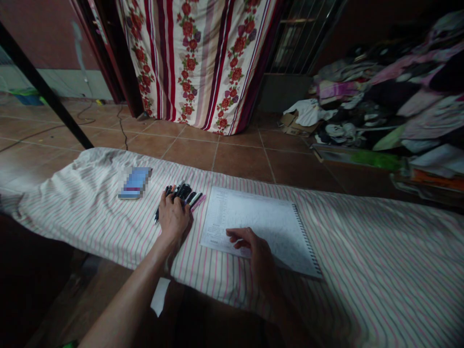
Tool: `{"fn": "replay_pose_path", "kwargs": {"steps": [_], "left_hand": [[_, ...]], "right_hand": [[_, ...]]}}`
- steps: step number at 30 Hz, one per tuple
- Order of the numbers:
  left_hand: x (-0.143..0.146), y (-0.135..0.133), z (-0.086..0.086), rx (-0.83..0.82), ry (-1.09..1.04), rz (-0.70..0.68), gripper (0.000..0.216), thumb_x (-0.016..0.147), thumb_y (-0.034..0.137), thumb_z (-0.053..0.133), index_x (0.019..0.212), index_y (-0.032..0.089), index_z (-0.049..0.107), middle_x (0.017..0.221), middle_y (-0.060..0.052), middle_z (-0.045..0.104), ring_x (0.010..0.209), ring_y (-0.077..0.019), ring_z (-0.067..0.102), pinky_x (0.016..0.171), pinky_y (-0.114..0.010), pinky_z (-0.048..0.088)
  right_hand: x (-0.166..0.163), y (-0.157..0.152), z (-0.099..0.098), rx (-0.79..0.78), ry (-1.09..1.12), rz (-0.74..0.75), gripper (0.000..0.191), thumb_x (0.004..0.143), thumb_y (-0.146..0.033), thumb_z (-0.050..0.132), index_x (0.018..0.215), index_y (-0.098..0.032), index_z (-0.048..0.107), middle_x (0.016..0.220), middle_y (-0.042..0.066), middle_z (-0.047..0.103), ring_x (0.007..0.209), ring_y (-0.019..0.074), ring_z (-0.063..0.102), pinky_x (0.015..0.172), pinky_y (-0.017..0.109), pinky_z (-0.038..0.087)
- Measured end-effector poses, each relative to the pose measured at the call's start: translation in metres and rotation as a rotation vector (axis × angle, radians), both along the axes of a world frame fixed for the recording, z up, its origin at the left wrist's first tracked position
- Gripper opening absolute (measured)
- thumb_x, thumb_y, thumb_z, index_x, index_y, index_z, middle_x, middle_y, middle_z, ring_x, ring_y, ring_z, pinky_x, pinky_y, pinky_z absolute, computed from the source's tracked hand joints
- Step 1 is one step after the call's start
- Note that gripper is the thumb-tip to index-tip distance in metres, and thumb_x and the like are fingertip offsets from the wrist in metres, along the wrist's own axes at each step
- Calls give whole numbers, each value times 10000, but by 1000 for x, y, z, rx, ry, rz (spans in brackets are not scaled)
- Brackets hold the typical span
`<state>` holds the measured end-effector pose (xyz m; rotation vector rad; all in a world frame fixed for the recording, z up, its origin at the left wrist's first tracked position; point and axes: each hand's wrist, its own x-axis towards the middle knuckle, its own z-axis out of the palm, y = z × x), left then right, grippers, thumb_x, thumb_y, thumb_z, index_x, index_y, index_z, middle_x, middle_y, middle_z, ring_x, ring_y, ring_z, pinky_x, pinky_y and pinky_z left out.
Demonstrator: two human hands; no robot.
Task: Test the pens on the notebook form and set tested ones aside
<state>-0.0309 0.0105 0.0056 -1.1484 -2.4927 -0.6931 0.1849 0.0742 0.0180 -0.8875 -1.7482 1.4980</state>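
My left hand (174, 212) rests on a bunch of pens (183, 190), its fingers curled over them. Most of the pens are dark, and a pink one (197, 203) lies at the right side of the bunch; the palm hides part of the pile. A spiral notebook (263, 217) lies on the striped cloth to the right, its coil along the right edge and small writing on the page. Above its near left part is my right hand (250, 240), holding nothing, with the index finger stretched out and the others loosely bent.
A phone-like object (135, 182), blurred out, lies on the striped cloth (90, 203) at the left. A scrap of white paper (159, 296) is below the near edge. Beyond are a tiled floor, a flowered curtain (203, 63) and a heap of clothes (391, 92). A dark pole (47, 87) slants at left.
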Motion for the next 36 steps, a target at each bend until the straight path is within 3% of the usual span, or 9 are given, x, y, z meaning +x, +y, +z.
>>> {"fn": "replay_pose_path", "kwargs": {"steps": [4,7,11,23,36], "left_hand": [[-2,1,-1,3,-28,-11,176,772,270,488,803,141,604,1082,-180,586,1242,-339,369,1008,-492,346],[-3,1,-3,25,-40,-31,170,781,257,466,802,147,594,1050,-176,594,1230,-333,378,1004,-500,347],[-4,3,-4,49,-26,-17,176,782,256,454,779,158,601,1004,-152,605,1186,-327,419,990,-499,363],[-2,1,6,-79,15,-12,247,791,303,455,761,150,646,1167,-162,563,1263,-345,337,966,-487,389],[2,7,0,82,36,-75,142,830,213,427,827,137,548,1074,-184,577,1236,-310,378,1000,-456,349]], "right_hand": [[2,0,-1,63,67,23,383,843,-354,367,1050,-223,661,912,56,682,738,175,603,639,319,479],[-1,-1,-3,-7,111,3,439,860,-373,349,1227,-220,535,942,67,663,722,168,601,622,317,484],[-9,-3,-6,-73,123,-46,626,808,-410,462,1377,-206,298,902,62,662,638,157,593,533,282,468],[-6,-2,1,-33,58,-50,488,814,-459,484,1209,-174,495,812,57,677,636,151,592,552,274,476],[-1,-1,0,-24,23,-6,487,832,-469,473,1215,-167,487,834,61,674,662,151,592,577,276,481]]}}
